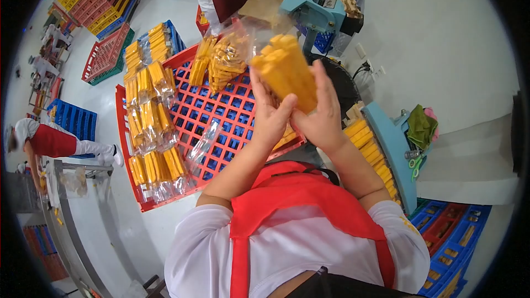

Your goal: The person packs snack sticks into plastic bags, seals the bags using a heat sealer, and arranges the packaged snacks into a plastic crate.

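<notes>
Food-packing workshop: stacked plastic crates (96, 3), rows of bagged yellow sticks (149, 118), blue machine (302, 4), aproned co-worker (52, 139).

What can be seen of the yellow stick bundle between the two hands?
The bundle is a tight cluster of thick yellow sticks, blunt ends toward the picture's top. Clear plastic appears past those ends, but blur hides its edges. It tilts slightly, overlapping the red crate in this view, with the left hand and right hand around its lower sides.
</notes>
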A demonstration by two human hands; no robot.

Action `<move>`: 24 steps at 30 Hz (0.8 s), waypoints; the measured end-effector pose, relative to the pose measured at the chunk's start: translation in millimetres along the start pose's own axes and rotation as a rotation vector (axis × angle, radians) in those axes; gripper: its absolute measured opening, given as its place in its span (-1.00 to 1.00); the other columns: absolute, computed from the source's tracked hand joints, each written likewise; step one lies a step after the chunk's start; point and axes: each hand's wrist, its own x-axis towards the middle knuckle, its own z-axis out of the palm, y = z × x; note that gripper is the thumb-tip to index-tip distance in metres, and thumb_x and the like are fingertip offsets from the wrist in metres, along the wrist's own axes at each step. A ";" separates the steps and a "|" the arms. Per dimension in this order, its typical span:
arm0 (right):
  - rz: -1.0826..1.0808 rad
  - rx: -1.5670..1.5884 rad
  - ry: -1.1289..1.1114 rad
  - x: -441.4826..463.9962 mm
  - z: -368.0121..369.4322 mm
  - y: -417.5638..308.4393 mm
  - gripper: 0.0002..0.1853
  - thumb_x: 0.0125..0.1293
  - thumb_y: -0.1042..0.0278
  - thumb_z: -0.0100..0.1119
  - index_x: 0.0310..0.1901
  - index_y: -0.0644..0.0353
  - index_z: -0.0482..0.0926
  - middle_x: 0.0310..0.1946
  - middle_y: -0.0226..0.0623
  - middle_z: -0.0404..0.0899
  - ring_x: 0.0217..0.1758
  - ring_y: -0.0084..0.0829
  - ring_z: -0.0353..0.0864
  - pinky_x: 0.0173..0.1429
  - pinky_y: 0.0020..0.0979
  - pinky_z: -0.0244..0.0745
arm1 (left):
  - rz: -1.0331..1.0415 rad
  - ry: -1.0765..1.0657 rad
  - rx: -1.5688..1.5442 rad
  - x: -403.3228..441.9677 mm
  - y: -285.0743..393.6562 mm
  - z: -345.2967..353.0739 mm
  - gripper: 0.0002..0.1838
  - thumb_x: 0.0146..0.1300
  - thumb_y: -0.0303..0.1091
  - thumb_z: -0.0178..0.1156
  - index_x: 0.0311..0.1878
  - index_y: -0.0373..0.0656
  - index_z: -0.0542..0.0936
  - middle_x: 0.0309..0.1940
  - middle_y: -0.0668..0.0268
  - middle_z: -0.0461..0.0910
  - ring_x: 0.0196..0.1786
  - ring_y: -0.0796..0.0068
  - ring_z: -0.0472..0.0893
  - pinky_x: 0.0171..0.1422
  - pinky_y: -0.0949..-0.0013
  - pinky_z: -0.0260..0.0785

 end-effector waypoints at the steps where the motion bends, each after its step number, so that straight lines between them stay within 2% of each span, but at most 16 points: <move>1: 0.002 0.005 0.000 -0.3 -4.7 -2.5 -0.18 -0.11 0.44 0.30 0.21 0.27 0.07 0.07 -0.08 0.25 0.07 -0.25 0.34 0.08 -0.36 0.27 | 0.020 0.075 0.089 -1.1 0.6 1.0 -0.33 0.15 -0.54 -0.01 0.27 -0.16 -0.12 0.05 0.18 0.28 0.10 0.36 0.31 0.18 0.31 0.16; 2: 0.012 0.203 -0.083 -1.5 -11.4 -2.5 -0.26 -0.08 0.44 0.28 0.17 0.27 0.14 0.06 -0.07 0.26 0.06 -0.25 0.34 0.07 -0.38 0.28 | -0.120 0.066 -0.053 4.0 -0.6 -13.1 -0.41 0.21 -0.35 0.01 0.24 -0.18 -0.01 0.06 0.16 0.30 0.10 0.31 0.34 0.18 0.27 0.18; 3: 0.020 0.402 -0.166 -2.6 -16.5 -1.4 -0.33 -0.05 0.44 0.25 0.14 0.28 0.21 0.05 -0.07 0.28 0.05 -0.26 0.35 0.06 -0.40 0.28 | -0.120 0.069 -0.046 8.1 -0.9 -23.2 -0.41 0.21 -0.35 0.01 0.24 -0.18 -0.01 0.06 0.16 0.30 0.10 0.31 0.34 0.18 0.27 0.18; 4: 0.157 0.486 -0.128 -1.9 -18.4 0.8 -0.44 0.04 0.42 0.19 0.11 0.29 0.27 0.05 -0.13 0.30 0.05 -0.36 0.35 0.11 -0.44 0.23 | -0.238 -0.032 -0.368 11.5 0.0 -31.3 -0.42 0.21 -0.24 0.01 0.22 -0.17 0.04 0.06 0.16 0.31 0.10 0.29 0.35 0.18 0.25 0.20; 5: 0.158 0.493 -0.125 0.3 -17.5 5.6 -0.44 0.04 0.42 0.19 0.11 0.29 0.27 0.05 -0.13 0.30 0.05 -0.36 0.35 0.11 -0.44 0.23 | -0.354 -0.136 -0.690 13.0 0.8 -35.9 -0.43 0.21 -0.13 0.01 0.21 -0.17 0.10 0.06 0.17 0.32 0.09 0.28 0.36 0.18 0.23 0.21; 6: 0.357 0.731 -0.168 3.6 -15.6 11.8 -0.46 0.09 0.40 0.15 0.13 0.28 0.25 0.07 -0.18 0.29 0.07 -0.42 0.33 0.13 -0.46 0.21 | -0.321 -0.173 -0.697 12.5 2.5 -36.2 -0.42 0.19 0.01 -0.03 0.17 -0.16 0.19 0.06 0.19 0.33 0.10 0.28 0.36 0.18 0.21 0.22; 7: 0.557 0.966 -0.210 5.3 -15.0 15.0 -0.47 0.14 0.38 0.11 0.15 0.27 0.22 0.08 -0.24 0.28 0.08 -0.49 0.31 0.15 -0.48 0.18 | -0.323 -0.178 -0.692 13.2 3.1 -36.0 -0.42 0.19 0.01 -0.03 0.17 -0.16 0.19 0.06 0.19 0.33 0.10 0.28 0.36 0.18 0.21 0.22; 8: 0.683 1.287 -0.345 4.8 -16.5 14.4 -0.48 0.22 0.41 0.00 0.20 0.28 0.14 0.14 -0.31 0.21 0.15 -0.56 0.22 0.19 -0.49 0.13 | -0.314 -0.194 -0.675 13.9 2.8 -35.3 -0.43 0.20 -0.04 -0.02 0.18 -0.16 0.17 0.06 0.20 0.33 0.10 0.31 0.35 0.19 0.23 0.21; 10: 0.675 1.355 -0.326 4.0 -9.7 3.1 -0.47 0.23 0.44 -0.03 0.22 0.28 0.09 0.16 -0.31 0.18 0.19 -0.55 0.18 0.21 -0.49 0.10 | -0.310 -0.211 -0.662 15.1 -0.1 -31.6 -0.44 0.21 -0.08 -0.01 0.19 -0.17 0.15 0.07 0.22 0.32 0.11 0.33 0.35 0.19 0.25 0.19; 12: 0.703 1.456 -0.297 4.4 -9.2 -1.2 -0.45 0.23 0.51 -0.08 0.24 0.29 0.00 0.21 -0.30 0.10 0.25 -0.52 0.10 0.27 -0.49 0.02 | -0.132 -0.117 -0.256 19.8 -3.4 -27.3 -0.39 0.22 -0.17 0.02 0.24 -0.18 0.04 0.11 0.21 0.26 0.12 0.38 0.33 0.20 0.30 0.16; 13: 0.703 1.454 -0.297 4.0 -7.8 -0.3 -0.45 0.23 0.51 -0.08 0.24 0.29 0.00 0.21 -0.30 0.10 0.25 -0.52 0.10 0.27 -0.49 0.02 | -0.132 -0.118 -0.257 21.1 -2.9 -26.6 -0.39 0.22 -0.17 0.02 0.24 -0.18 0.04 0.11 0.21 0.26 0.12 0.38 0.33 0.20 0.30 0.16; 16: 0.603 1.308 -0.223 -3.4 1.3 8.3 -0.45 0.22 0.52 -0.05 0.24 0.27 0.04 0.18 -0.30 0.14 0.23 -0.50 0.14 0.25 -0.49 0.04 | -0.131 -0.019 -0.134 20.7 1.5 -24.3 -0.28 0.18 -0.33 0.07 0.29 -0.18 -0.12 0.15 0.19 0.18 0.11 0.39 0.32 0.19 0.36 0.15; 18: 0.283 0.634 -0.283 -7.7 3.9 18.6 -0.44 0.19 0.53 -0.02 0.23 0.24 0.08 0.14 -0.28 0.19 0.18 -0.50 0.18 0.22 -0.49 0.09 | -0.067 -0.081 0.065 18.6 3.7 -21.6 -0.17 0.12 -0.43 0.10 0.30 -0.15 -0.25 0.14 0.16 0.16 0.09 0.36 0.33 0.16 0.35 0.19; 19: 0.284 0.634 -0.284 -9.6 4.5 18.2 -0.44 0.19 0.53 -0.02 0.23 0.24 0.08 0.14 -0.28 0.19 0.18 -0.50 0.18 0.22 -0.49 0.09 | -0.068 -0.080 0.065 19.7 4.3 -21.8 -0.17 0.12 -0.43 0.10 0.30 -0.15 -0.25 0.14 0.16 0.16 0.09 0.36 0.33 0.16 0.35 0.19; 22: 0.340 0.700 -0.286 -13.4 6.9 16.7 -0.48 0.21 0.46 -0.01 0.21 0.21 0.13 0.10 -0.26 0.23 0.14 -0.49 0.22 0.16 -0.50 0.16 | -0.181 -0.060 -0.118 23.7 9.5 -25.1 -0.14 0.05 -0.48 0.14 0.29 -0.13 -0.21 0.10 0.19 0.21 0.08 0.35 0.33 0.13 0.31 0.23; 24: 0.791 1.104 -0.098 -13.2 8.3 20.2 -0.56 0.28 0.26 -0.10 0.18 0.16 0.19 0.05 -0.24 0.29 0.09 -0.44 0.30 0.10 -0.48 0.25 | -0.251 -0.081 -0.250 23.5 15.4 -27.7 -0.19 0.04 -0.46 0.16 0.27 -0.13 -0.12 0.07 0.24 0.25 0.07 0.37 0.34 0.11 0.29 0.26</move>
